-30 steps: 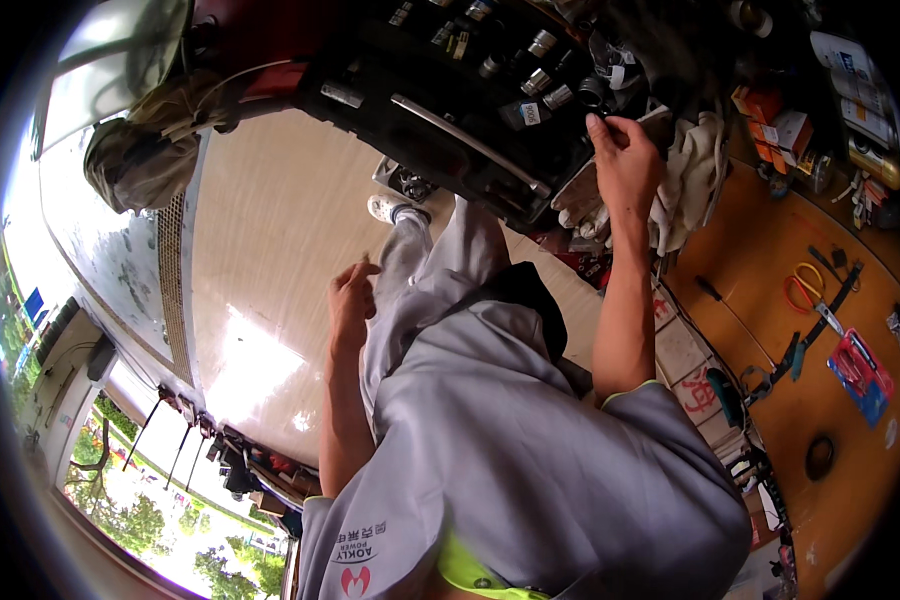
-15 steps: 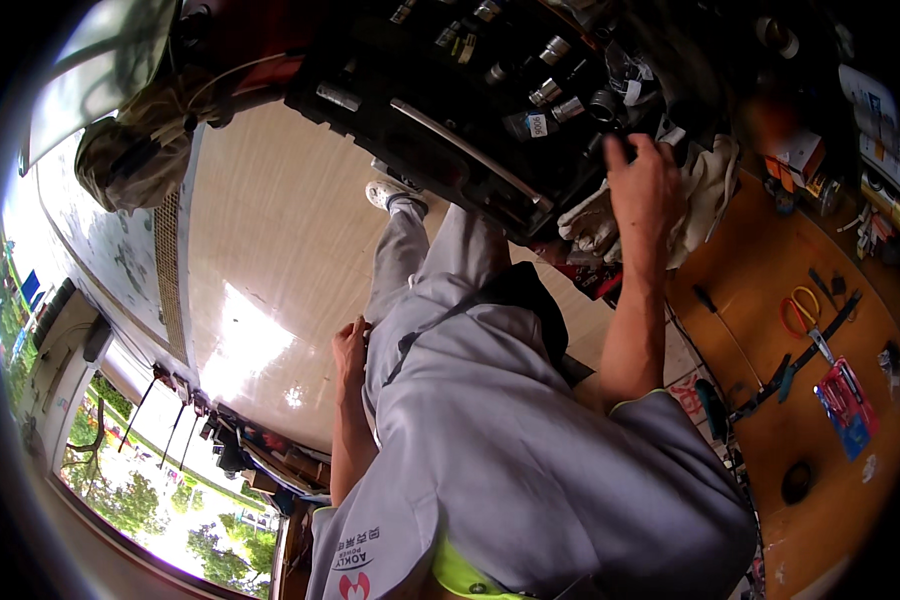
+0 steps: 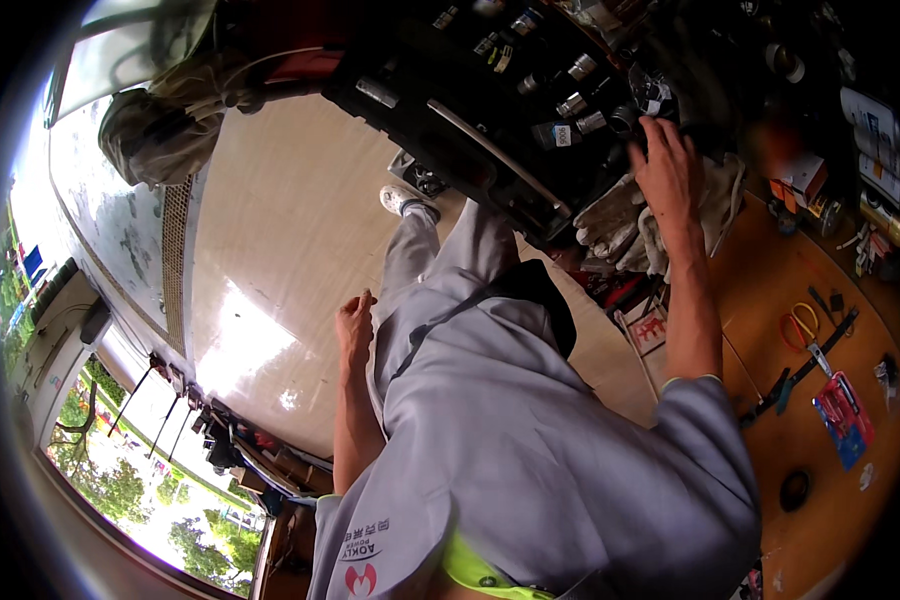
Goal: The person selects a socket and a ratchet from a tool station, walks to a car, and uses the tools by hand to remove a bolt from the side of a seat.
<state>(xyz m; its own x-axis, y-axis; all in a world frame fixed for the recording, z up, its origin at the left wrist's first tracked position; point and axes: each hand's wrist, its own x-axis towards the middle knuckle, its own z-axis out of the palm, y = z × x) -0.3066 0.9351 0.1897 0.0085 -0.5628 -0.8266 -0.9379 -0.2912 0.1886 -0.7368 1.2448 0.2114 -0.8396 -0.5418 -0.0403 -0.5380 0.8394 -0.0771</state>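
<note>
My right hand [image 3: 669, 172] reaches over the right end of a black tool case [image 3: 410, 135], fingers stretched and apart, with nothing visible between them. Just left of its fingertips lies a dark round socket [image 3: 624, 120]. Several shiny sockets [image 3: 572, 104] sit in the case, along with a long metal bar [image 3: 495, 155] and a small piece with a white label [image 3: 562, 134]. Pale work gloves [image 3: 610, 222] lie under my right wrist. My left hand [image 3: 354, 325] hangs beside my grey trousers, its fingers curled in; whatever they may hold is hidden.
To the right, an orange-brown bench top [image 3: 830, 300] carries scissors [image 3: 806, 330], a red-and-blue packet [image 3: 843, 420] and a black ring [image 3: 795, 489]. A brown bag [image 3: 160, 135] stands at the far left. Below the case is a pale floor [image 3: 300, 200].
The whole view has shifted, with the case now slightly farther right. My right hand has moved right, its fingers near the dark socket. My left hand stays low by my side.
</note>
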